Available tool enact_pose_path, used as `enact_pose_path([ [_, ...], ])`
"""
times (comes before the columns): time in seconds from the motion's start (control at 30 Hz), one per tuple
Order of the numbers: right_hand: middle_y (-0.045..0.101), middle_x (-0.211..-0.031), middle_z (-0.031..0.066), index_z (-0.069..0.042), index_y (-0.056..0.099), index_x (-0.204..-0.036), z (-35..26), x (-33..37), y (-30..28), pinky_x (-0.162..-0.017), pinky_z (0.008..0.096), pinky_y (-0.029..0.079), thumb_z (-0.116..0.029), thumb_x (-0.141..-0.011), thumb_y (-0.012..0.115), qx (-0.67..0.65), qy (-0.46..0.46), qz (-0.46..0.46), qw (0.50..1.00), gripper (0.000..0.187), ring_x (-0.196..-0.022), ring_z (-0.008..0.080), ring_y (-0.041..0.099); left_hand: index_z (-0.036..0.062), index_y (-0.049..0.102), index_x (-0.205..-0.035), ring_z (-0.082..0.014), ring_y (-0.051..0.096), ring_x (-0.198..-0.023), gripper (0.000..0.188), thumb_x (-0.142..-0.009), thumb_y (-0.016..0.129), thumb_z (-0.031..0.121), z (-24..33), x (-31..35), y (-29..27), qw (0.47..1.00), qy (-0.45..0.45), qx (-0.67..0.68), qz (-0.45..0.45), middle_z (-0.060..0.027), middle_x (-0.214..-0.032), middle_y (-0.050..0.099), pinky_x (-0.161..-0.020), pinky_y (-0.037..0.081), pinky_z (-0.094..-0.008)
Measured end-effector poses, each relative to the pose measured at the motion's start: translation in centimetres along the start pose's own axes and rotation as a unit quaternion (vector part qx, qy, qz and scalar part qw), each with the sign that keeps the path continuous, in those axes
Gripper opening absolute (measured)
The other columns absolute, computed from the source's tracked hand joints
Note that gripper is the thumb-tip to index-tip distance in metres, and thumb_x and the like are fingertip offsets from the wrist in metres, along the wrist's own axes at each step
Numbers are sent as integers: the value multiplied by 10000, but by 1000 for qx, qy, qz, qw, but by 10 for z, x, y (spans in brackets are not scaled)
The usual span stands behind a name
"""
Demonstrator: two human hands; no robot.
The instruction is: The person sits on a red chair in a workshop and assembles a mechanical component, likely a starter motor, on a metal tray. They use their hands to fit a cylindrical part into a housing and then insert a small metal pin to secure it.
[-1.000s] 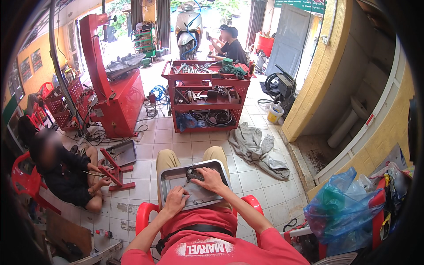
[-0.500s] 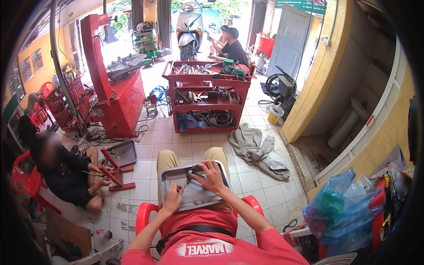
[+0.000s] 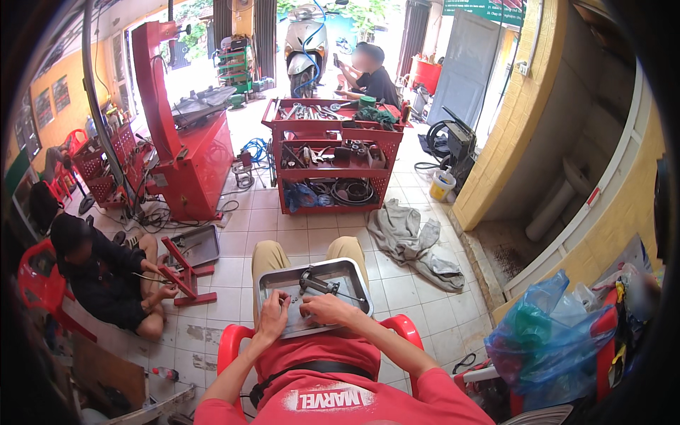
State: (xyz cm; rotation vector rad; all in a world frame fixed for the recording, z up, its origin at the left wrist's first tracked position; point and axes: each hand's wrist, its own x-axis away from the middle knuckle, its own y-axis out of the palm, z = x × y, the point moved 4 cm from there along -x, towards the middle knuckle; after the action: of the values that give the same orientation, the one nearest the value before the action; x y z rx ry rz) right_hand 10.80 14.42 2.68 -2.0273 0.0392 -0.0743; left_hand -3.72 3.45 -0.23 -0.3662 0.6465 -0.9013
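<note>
A grey metal tray (image 3: 363,287) rests on my lap. Inside it, toward the far side, lies a dark metal mechanical part (image 3: 320,285) with a long body and a thin rod beside it; neither hand touches it. My left hand (image 3: 273,316) is over the tray's left part, thumb and fingertips pinched together on something too small to make out. My right hand (image 3: 329,310) is over the near middle of the tray, its fingers curled in toward the left hand. What those fingers hold, if anything, is hidden.
Ahead stands a red tool trolley (image 3: 333,170) loaded with tools. A grey cloth garment (image 3: 407,237) lies on the floor to the right. On the left a person (image 3: 106,276) sits handling a red frame (image 3: 185,273). Blue plastic bags (image 3: 542,333) hang at the right.
My right hand has let go of the metal part and moved down toward me, beside my left hand. The part now lies free in the tray. My left hand has shifted slightly.
</note>
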Motion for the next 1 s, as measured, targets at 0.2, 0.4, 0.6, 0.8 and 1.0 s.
enact_pose_path([
  [0.2, 662, -1028, 113, -60, 685, -990, 5, 3, -1, -802, 462, 555, -246, -855, 784, -3, -3, -33, 999, 250, -955, 357, 690, -2, 599, -1034, -315, 671, -867, 136, -976, 663, 104, 3, -1, -1, 1000, -15, 9, -7, -158, -933, 674, -807, 516, -421],
  [0.4, 694, -977, 114, -42, 688, -974, 9, 0, 4, -798, 447, 559, -258, -863, 780, -22, 19, -63, 998, 259, -934, 340, 698, 5, 603, -1049, -374, 660, -902, 146, -965, 673, 102, 10, -1, -4, 1000, -1, -1, -15, -184, -978, 681, -812, 497, -462],
  [0.6, 728, -928, 126, -54, 690, -983, 11, 1, 2, -771, 443, 569, -248, -851, 774, -32, 21, -58, 998, 249, -880, 347, 710, 3, 602, -1034, -397, 649, -931, 135, -954, 674, 84, 6, 1, -1, 1000, 21, -14, -10, -189, -987, 673, -836, 487, -467],
  [0.8, 735, -911, 125, -60, 683, -990, 11, 2, 1, -749, 445, 569, -238, -838, 762, -12, 21, -66, 998, 247, -863, 347, 715, 8, 604, -1027, -389, 650, -921, 133, -947, 679, 84, 10, 1, -2, 999, 31, -26, -11, -180, -976, 670, -833, 483, -463],
  [1.0, 736, -896, 131, -59, 671, -999, 15, 3, 2, -740, 453, 569, -210, -827, 759, -12, 22, -59, 998, 245, -870, 355, 718, 16, 606, -1034, -374, 651, -902, 136, -950, 676, 97, 17, 1, -4, 999, 22, -20, -28, -169, -977, 671, -838, 480, -458],
])
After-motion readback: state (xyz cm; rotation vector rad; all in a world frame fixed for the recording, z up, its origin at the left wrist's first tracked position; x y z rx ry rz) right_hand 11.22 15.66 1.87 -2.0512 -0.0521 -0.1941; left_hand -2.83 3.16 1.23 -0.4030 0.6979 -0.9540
